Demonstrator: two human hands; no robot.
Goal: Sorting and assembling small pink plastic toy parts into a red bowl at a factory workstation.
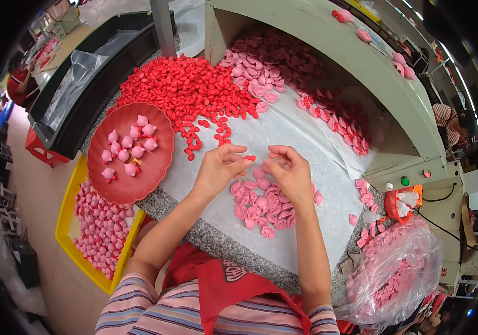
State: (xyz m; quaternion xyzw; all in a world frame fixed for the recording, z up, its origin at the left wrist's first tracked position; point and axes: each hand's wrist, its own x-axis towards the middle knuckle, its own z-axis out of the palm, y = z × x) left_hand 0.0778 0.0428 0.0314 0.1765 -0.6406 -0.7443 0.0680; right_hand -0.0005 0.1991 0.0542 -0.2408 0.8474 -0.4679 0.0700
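Note:
My left hand (220, 167) is closed in a pinch on a small red oval bead (249, 158), above the white sheet. Just across from it, my right hand (290, 174) has curled fingers with a gap between thumb and forefinger; nothing shows clearly between them. Beneath and between both hands lies a loose pile of pink folded pieces (272, 209), with some rounded ones among them. A large heap of red oval beads (189, 84) spreads over the far left of the sheet. Several pink round figures with red parts rest in a red scalloped dish (105, 187) beside my left forearm.
A yellow tray (62, 223) of pink figures stands lower left, below the table edge. A black bin (55, 137) is behind the dish. The pale green machine (328, 28) arches over pink and red pieces. At right are a red basket (391, 206) and a clear plastic bag (417, 262).

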